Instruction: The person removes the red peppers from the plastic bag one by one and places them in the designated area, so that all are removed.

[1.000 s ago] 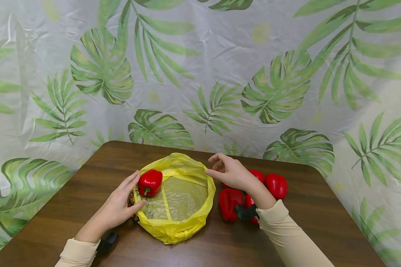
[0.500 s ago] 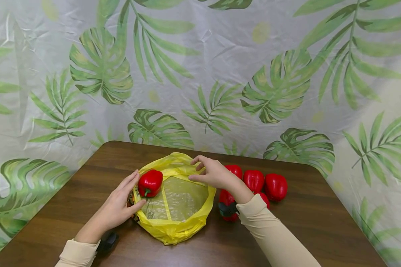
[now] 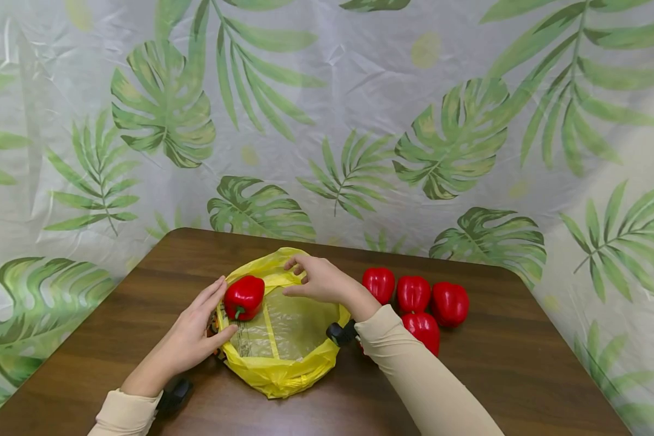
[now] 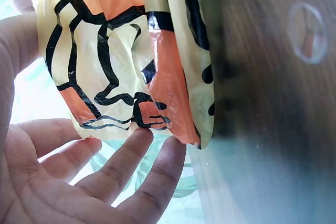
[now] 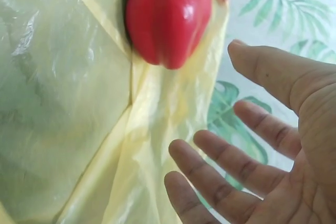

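A yellow plastic bag (image 3: 283, 374) lies with its mouth spread wide and its rim rolled down. Inside it at the left is a red bell pepper (image 3: 244, 297) with a green stem. My left hand (image 3: 192, 333) rests against the bag's left side, its extended fingers touching the outside; the left wrist view shows the bag's printed black-and-orange pattern (image 4: 168, 77) at the fingertips. Over the bag's far right part hovers my right hand (image 3: 323, 281), fingers loosely spread and palm empty. In the right wrist view, the bell pepper (image 5: 169, 19) sits beyond the right fingers.
Several more red bell peppers (image 3: 413, 295) stand grouped right of the bag, partly behind the right sleeve (image 3: 414, 363). They rest on a brown wooden table (image 3: 501, 339). A leaf-patterned sheet (image 3: 354, 109) hangs behind the table's far edge.
My right hand has moved left, from beside the peppers to over the bag, uncovering more of the peppers. My left hand and the pepper in the bag have stayed in place.
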`<control>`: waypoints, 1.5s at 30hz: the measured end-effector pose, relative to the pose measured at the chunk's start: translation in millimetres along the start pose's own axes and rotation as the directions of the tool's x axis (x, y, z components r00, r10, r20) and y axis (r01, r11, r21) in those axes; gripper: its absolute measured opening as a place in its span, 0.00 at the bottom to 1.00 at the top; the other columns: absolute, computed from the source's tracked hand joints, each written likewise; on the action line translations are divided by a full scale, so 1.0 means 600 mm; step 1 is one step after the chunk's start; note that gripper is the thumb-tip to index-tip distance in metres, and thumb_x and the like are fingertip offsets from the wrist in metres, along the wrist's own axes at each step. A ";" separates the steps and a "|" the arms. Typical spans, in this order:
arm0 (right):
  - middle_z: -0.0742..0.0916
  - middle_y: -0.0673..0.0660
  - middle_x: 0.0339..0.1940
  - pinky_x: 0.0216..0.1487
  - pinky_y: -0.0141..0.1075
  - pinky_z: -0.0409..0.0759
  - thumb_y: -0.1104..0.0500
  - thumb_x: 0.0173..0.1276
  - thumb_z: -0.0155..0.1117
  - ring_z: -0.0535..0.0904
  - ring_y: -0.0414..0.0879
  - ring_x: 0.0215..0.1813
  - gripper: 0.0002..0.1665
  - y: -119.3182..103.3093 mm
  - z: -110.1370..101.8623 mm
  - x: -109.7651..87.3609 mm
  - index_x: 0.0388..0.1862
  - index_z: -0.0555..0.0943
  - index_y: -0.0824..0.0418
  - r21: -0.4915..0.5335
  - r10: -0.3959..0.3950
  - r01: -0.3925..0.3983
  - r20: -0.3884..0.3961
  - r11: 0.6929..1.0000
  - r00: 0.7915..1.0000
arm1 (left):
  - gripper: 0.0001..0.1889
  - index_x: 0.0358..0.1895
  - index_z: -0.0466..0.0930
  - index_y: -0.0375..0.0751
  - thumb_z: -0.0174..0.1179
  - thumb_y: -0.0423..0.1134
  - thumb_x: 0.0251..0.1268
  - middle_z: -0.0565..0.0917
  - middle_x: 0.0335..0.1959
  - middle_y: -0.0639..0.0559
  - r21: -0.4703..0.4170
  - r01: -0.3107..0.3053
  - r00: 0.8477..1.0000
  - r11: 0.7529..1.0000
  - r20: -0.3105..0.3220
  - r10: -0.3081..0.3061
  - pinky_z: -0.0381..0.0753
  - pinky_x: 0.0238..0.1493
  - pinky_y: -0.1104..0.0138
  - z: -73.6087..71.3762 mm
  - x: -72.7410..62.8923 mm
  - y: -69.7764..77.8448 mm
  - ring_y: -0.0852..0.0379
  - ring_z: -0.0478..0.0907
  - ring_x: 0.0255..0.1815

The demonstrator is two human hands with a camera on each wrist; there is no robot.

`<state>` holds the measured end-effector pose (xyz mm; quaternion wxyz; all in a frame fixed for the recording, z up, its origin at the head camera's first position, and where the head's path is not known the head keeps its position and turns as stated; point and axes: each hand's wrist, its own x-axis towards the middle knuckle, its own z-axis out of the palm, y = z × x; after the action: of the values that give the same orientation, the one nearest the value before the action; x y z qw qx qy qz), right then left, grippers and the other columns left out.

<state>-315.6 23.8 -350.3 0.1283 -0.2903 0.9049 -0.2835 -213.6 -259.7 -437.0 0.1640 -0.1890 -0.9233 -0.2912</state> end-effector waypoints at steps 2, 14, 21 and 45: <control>0.82 0.66 0.72 0.68 0.52 0.84 0.50 0.76 0.73 0.85 0.62 0.65 0.29 -0.002 0.005 0.009 0.70 0.77 0.55 0.000 -0.022 0.022 0.017 1.000 1.000 | 0.45 0.81 0.64 0.27 0.75 0.45 0.69 0.63 0.85 0.35 -0.002 -0.004 1.000 1.000 0.001 0.004 0.72 0.74 0.39 0.000 0.001 0.000 0.32 0.67 0.81; 0.81 0.64 0.75 0.77 0.53 0.77 0.52 0.76 0.73 0.75 0.61 0.78 0.32 -0.018 0.037 0.051 0.73 0.77 0.62 -0.077 -0.119 0.125 0.079 0.989 0.990 | 0.44 0.80 0.64 0.24 0.75 0.43 0.69 0.63 0.84 0.33 -0.015 -0.006 1.000 1.000 0.005 0.006 0.71 0.73 0.35 -0.001 0.003 -0.001 0.30 0.67 0.80; 0.81 0.61 0.75 0.80 0.50 0.73 0.50 0.75 0.73 0.74 0.58 0.79 0.33 -0.023 0.052 0.066 0.73 0.77 0.61 -0.122 -0.111 0.121 0.091 0.985 0.990 | 0.44 0.80 0.64 0.23 0.74 0.43 0.69 0.63 0.84 0.32 -0.025 -0.010 1.000 1.000 0.008 0.011 0.71 0.73 0.34 -0.002 0.002 0.001 0.29 0.67 0.80; 0.80 0.58 0.76 0.79 0.44 0.75 0.49 0.77 0.72 0.74 0.52 0.79 0.32 -0.038 0.084 0.075 0.75 0.75 0.56 -0.146 -0.059 0.074 0.104 0.986 0.993 | 0.44 0.79 0.64 0.23 0.75 0.43 0.69 0.64 0.84 0.31 -0.015 -0.018 1.000 1.000 0.007 0.018 0.71 0.72 0.36 0.002 0.002 -0.001 0.31 0.68 0.80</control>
<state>-321.2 -40.6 -380.5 0.1413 -0.3431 0.9059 -0.2041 -215.0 -259.2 -437.9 0.1621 -0.1995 -0.9199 -0.2960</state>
